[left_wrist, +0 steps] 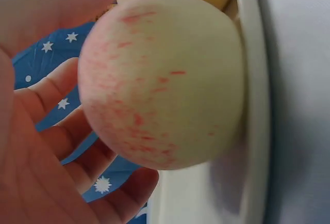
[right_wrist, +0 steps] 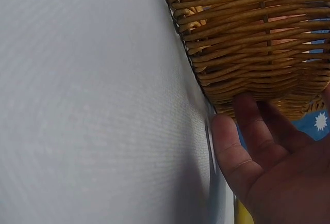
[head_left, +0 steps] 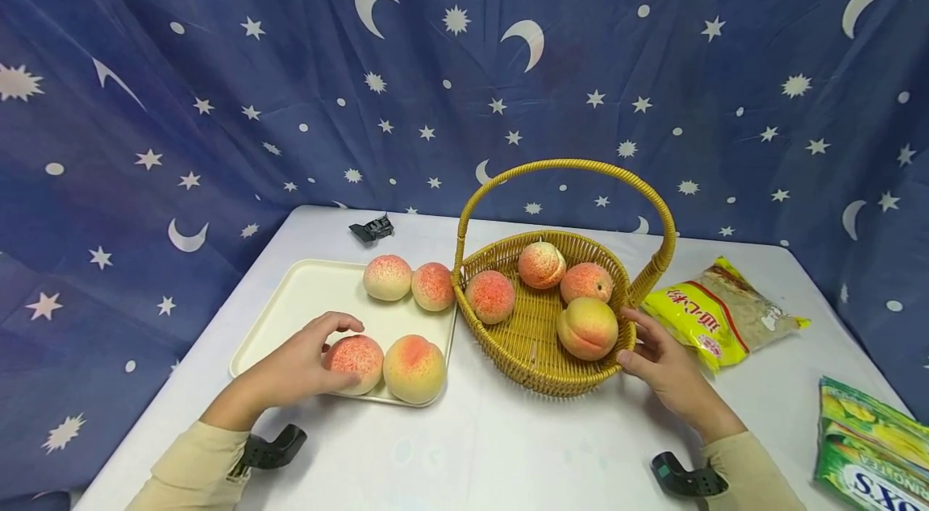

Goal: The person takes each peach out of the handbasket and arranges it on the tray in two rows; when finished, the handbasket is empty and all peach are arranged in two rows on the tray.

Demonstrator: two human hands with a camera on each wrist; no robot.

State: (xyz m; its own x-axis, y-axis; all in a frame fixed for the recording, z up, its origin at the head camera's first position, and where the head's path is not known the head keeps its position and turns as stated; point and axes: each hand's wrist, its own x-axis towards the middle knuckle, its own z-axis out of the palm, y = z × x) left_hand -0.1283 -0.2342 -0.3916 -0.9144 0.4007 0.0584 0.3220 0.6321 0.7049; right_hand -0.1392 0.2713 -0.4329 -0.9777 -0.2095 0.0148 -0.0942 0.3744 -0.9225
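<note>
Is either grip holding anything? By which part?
I can't tell for sure. The left grip curves around a round, red-speckled peach without a clear hold; the right grip touches a golden wicker basket on its right side.

I find the peach (head_left: 356, 364) at my left hand (head_left: 301, 366) matt and fairly smooth, without gloss. The basket (head_left: 544, 384) at my right hand (head_left: 671, 370) is woven, wicker-like, ridged, with a slight sheen. Tray (head_left: 301, 309): smooth, apparently plastic. Table covering (head_left: 464, 454): matt, finely textured close up. Curtain (head_left: 435, 60): cloth, creased. Yellow bag (head_left: 711, 313) and green packet (head_left: 867, 438): glossy, plastic-looking film. My sleeve (head_left: 192, 463): matt cloth. Wrist mount (head_left: 268, 450): smooth, plastic-looking.
</note>
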